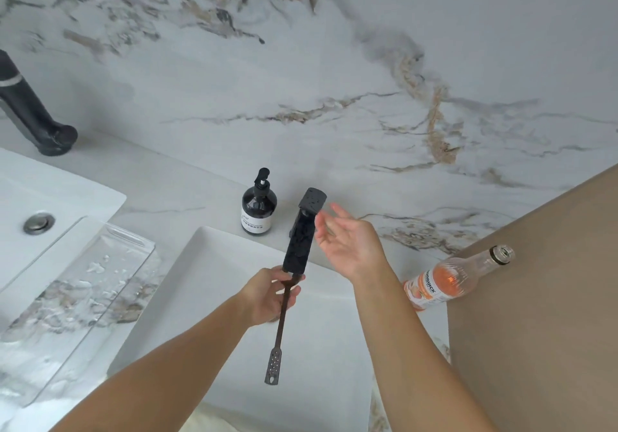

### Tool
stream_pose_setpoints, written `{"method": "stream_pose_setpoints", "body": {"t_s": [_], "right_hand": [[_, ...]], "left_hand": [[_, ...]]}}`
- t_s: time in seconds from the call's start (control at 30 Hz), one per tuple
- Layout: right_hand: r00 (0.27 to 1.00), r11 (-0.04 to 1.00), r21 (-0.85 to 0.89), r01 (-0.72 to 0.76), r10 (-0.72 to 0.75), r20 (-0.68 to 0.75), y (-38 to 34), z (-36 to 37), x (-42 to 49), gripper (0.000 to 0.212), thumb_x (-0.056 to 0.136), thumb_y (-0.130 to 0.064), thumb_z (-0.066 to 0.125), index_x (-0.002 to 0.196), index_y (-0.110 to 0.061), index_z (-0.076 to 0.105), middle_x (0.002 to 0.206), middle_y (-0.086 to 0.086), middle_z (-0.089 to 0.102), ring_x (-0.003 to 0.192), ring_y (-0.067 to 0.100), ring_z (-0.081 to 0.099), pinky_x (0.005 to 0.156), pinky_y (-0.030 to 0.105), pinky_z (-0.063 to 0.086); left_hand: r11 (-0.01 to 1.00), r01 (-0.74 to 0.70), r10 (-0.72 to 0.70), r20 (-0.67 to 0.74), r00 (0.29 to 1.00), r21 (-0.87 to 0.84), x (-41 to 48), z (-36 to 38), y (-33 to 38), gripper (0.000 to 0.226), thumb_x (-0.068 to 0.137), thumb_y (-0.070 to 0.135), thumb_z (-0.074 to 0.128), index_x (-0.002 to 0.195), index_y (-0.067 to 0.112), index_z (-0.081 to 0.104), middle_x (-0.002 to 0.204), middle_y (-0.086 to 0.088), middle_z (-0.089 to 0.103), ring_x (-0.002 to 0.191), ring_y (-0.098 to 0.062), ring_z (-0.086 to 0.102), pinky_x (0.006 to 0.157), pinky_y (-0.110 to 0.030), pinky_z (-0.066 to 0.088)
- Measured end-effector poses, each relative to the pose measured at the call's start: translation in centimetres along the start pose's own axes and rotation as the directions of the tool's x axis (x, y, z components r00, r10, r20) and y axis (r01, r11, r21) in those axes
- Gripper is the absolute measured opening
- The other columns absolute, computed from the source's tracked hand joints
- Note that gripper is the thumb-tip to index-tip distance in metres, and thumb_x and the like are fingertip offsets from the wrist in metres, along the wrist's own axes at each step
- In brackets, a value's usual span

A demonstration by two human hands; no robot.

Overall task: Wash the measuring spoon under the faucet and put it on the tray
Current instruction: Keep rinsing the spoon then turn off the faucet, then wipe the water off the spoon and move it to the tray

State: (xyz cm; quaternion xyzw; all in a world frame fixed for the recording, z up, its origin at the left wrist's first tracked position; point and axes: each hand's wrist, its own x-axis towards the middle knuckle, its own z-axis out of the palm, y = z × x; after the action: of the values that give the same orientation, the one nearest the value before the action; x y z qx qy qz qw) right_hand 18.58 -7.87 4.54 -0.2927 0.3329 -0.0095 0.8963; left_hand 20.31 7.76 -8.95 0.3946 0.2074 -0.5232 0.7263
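My left hand point(267, 298) grips a long dark measuring spoon point(279, 334) by the upper part of its handle. The spoon's bowl end is hidden under the spout of the black faucet point(301, 234); its perforated tail end hangs down over the white sink point(214, 264). My right hand point(347, 241) hovers with fingers spread just right of the faucet's lever, apart from it and holding nothing. No water stream is visible. A clear glass tray point(100, 284), wet with droplets, lies on the counter left of the sink.
A dark soap pump bottle point(258, 206) stands behind the sink, left of the faucet. A glass bottle with orange liquid point(448, 279) stands at the sink's right. A beige panel point(541, 314) fills the right side. A second sink point(50, 194) and black faucet point(30, 110) are at far left.
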Motion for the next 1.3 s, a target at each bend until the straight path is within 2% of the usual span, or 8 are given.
{"method": "stream_pose_setpoints", "body": {"t_s": [0.2, 0.33, 0.53, 0.67, 0.87, 1.03, 1.13, 1.3], "right_hand": [[0.967, 0.866, -0.498, 0.042, -0.16, -0.197, 2.0, -3.8, 0.4, 0.03, 0.091, -0.006, 0.059, 0.121, -0.009, 0.057, 0.1, 0.008, 0.071, 0.081, 0.025, 0.067, 0.066, 0.031, 0.048], [0.965, 0.653, -0.712, -0.257, 0.137, -0.223, 9.2, -7.2, -1.4, 0.026, 0.093, -0.024, 0.056, 0.118, -0.015, 0.057, 0.105, 0.005, 0.067, 0.084, 0.024, 0.064, 0.069, 0.033, 0.048], [0.979, 0.625, -0.755, -0.198, 0.16, -0.125, 13.9, -9.0, -1.7, 0.022, 0.085, -0.021, 0.065, 0.107, -0.023, 0.062, 0.099, 0.006, 0.073, 0.073, 0.018, 0.069, 0.067, 0.029, 0.06], [0.991, 0.544, -0.829, -0.128, 0.112, -0.08, 14.1, -9.1, -2.1, 0.02, 0.089, -0.004, 0.053, 0.101, -0.005, 0.069, 0.08, 0.002, 0.076, 0.064, 0.016, 0.065, 0.063, 0.026, 0.056], [0.988, 0.466, -0.879, -0.095, 0.154, -0.025, 13.0, -8.8, -2.9, 0.021, 0.088, -0.003, 0.055, 0.089, -0.008, 0.075, 0.083, 0.002, 0.074, 0.065, 0.018, 0.065, 0.064, 0.029, 0.055], [0.825, 0.054, -0.973, 0.225, -0.542, 0.161, 7.0, -5.3, -2.3, 0.033, 0.087, -0.002, 0.053, 0.117, -0.006, 0.064, 0.119, 0.012, 0.066, 0.115, 0.029, 0.059, 0.098, 0.03, 0.044], [0.77, -0.354, -0.855, 0.379, -0.392, 0.504, 3.4, -2.1, -1.6, 0.068, 0.09, 0.003, 0.042, 0.153, -0.009, 0.02, 0.161, 0.005, 0.024, 0.149, 0.021, 0.015, 0.116, 0.023, 0.013], [0.804, -0.686, -0.663, 0.299, -0.193, 0.562, 1.8, -1.2, -1.2, 0.065, 0.088, 0.003, 0.043, 0.149, -0.016, 0.027, 0.159, 0.004, 0.032, 0.145, 0.034, 0.027, 0.105, 0.045, 0.041]], "left_hand": [[0.992, -0.113, 0.115, -0.029, 0.993, 0.061, 0.4, -0.5, -0.4, 0.014, 0.093, 0.005, 0.058, 0.102, 0.005, 0.068, 0.104, -0.012, 0.055, 0.061, -0.014, 0.042, 0.06, -0.027, 0.027], [0.949, -0.248, 0.279, -0.153, 0.948, 0.195, 0.5, 0.1, -2.3, 0.01, 0.081, -0.001, 0.073, 0.087, 0.001, 0.066, 0.067, -0.01, 0.049, 0.047, -0.018, 0.04, 0.053, -0.026, 0.029], [0.919, -0.319, 0.369, -0.22, 0.903, 0.232, -0.3, -0.1, -3.0, 0.022, 0.084, -0.001, 0.064, 0.065, 0.008, 0.07, 0.062, -0.008, 0.048, 0.053, -0.023, 0.044, 0.053, -0.029, 0.032], [0.865, -0.36, 0.479, -0.362, 0.8, 0.349, -0.9, -1.0, -3.4, 0.035, 0.074, -0.011, 0.075, 0.099, 0.007, 0.059, 0.095, -0.009, 0.068, 0.062, -0.028, 0.064, 0.053, -0.032, 0.051], [0.887, -0.262, 0.368, -0.239, 0.898, 0.381, -1.9, -1.2, -3.6, 0.01, 0.089, 0.004, 0.068, 0.085, -0.005, 0.069, 0.083, -0.026, 0.062, 0.05, -0.027, 0.052, 0.043, -0.026, 0.039], [0.899, -0.334, 0.415, -0.311, 0.855, 0.284, -2.0, -0.2, -3.5, 0.017, 0.087, -0.008, 0.065, 0.104, -0.012, 0.065, 0.078, -0.021, 0.061, 0.049, -0.023, 0.048, 0.056, -0.033, 0.042], [0.897, -0.34, 0.425, -0.341, 0.839, 0.282, -2.2, -0.1, -3.9, 0.024, 0.085, -0.009, 0.065, 0.109, -0.01, 0.063, 0.076, -0.021, 0.062, 0.042, -0.021, 0.044, 0.045, -0.026, 0.039], [0.905, -0.355, 0.421, -0.358, 0.834, 0.236, -2.8, -0.3, -4.7, 0.03, 0.082, -0.007, 0.07, 0.111, -0.003, 0.062, 0.079, -0.02, 0.069, 0.051, -0.024, 0.049, 0.045, -0.026, 0.043]]}}
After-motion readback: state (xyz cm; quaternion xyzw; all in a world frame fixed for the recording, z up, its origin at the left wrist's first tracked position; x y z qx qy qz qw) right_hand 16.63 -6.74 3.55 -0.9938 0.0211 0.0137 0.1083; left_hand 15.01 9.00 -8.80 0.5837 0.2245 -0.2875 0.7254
